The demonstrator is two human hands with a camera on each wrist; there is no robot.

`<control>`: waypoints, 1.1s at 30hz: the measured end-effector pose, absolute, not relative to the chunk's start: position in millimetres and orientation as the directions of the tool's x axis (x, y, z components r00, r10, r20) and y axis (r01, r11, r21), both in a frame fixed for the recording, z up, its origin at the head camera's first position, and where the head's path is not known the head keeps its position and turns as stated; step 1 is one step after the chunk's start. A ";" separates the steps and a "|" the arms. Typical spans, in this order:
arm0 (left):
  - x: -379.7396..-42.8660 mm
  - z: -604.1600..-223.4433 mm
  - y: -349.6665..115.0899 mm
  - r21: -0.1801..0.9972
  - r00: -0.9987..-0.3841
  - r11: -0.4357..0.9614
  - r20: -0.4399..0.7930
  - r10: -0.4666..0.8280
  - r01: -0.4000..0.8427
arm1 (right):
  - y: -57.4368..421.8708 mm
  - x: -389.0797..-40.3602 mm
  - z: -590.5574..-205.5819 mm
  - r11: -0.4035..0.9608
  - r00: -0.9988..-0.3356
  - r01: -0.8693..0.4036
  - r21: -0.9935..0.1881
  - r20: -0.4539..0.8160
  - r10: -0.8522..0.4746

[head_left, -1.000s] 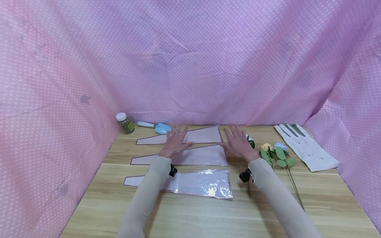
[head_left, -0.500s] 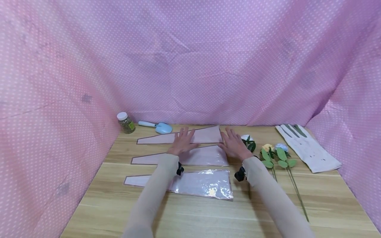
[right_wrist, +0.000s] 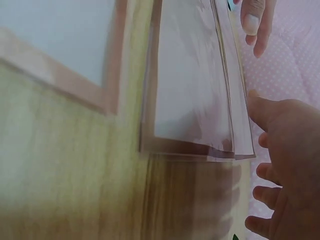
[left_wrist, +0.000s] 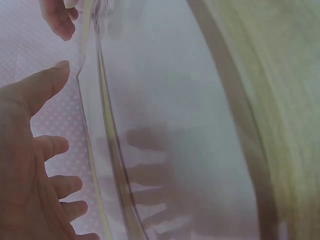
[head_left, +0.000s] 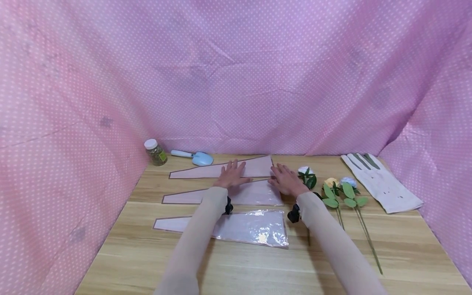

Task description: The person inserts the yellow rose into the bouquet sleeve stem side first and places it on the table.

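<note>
Three tapered flower sleeves of clear film with dark borders lie in a row on the wooden table: a far one (head_left: 254,166), a middle one (head_left: 254,196) and a near one (head_left: 250,227). My left hand (head_left: 230,177) is palm down over the far and middle sleeves, fingers spread, holding nothing. At their wide right ends, my right hand (head_left: 287,180) is likewise spread and holds nothing. In the left wrist view, a gap shows between the left hand (left_wrist: 25,170) and the film. The right wrist view shows the right hand (right_wrist: 295,160) beside the middle sleeve's end (right_wrist: 185,100).
To the right lie artificial roses: white (head_left: 305,171), yellow (head_left: 331,182) and blue (head_left: 348,181). A white glove (head_left: 387,186) is farther right. At the back left are a lidded jar (head_left: 156,153) and a light blue trowel (head_left: 201,158). Pink dotted cloth (head_left: 236,82) hangs behind.
My left hand has moved to the right and slightly nearer me. My right hand has shifted left and slightly nearer, uncovering the white rose. The sleeves have stayed put.
</note>
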State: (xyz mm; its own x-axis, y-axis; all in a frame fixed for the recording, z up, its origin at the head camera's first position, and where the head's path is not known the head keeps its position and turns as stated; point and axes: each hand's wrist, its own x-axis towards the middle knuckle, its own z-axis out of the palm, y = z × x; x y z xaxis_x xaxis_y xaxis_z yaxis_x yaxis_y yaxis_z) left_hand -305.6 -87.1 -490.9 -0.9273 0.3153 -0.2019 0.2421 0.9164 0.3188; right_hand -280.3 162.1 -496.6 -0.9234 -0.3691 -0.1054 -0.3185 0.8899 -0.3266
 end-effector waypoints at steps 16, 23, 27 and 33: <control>-303.3 -501.0 -91.2 0.344 -0.917 0.920 -0.276 0.289 0.186 | 157.9 -285.7 -503.0 0.898 -0.917 -0.299 -0.324 -0.164 -0.364; -302.9 -499.0 -90.9 0.363 -0.918 0.914 -0.271 0.288 0.179 | 156.8 -285.7 -502.7 0.905 -0.921 -0.287 -0.314 -0.171 -0.351; -303.8 -498.6 -90.2 0.372 -0.918 0.911 -0.272 0.289 0.177 | 156.4 -286.1 -501.6 0.905 -0.922 -0.276 -0.323 -0.176 -0.344; -304.6 -499.3 -87.8 0.372 -0.915 0.912 -0.281 0.290 0.175 | 153.5 -289.7 -503.6 0.907 -0.929 -0.231 -0.353 -0.197 -0.313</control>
State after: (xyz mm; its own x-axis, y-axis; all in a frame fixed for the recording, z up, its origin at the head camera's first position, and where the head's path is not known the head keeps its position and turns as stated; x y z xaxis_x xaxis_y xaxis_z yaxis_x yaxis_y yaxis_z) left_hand -304.6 -87.8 -499.3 -0.9147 0.2901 -0.2812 0.1746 0.9115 0.3723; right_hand -289.7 153.5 -503.6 -0.9289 -0.3134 -0.1974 -0.2310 0.9067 -0.3529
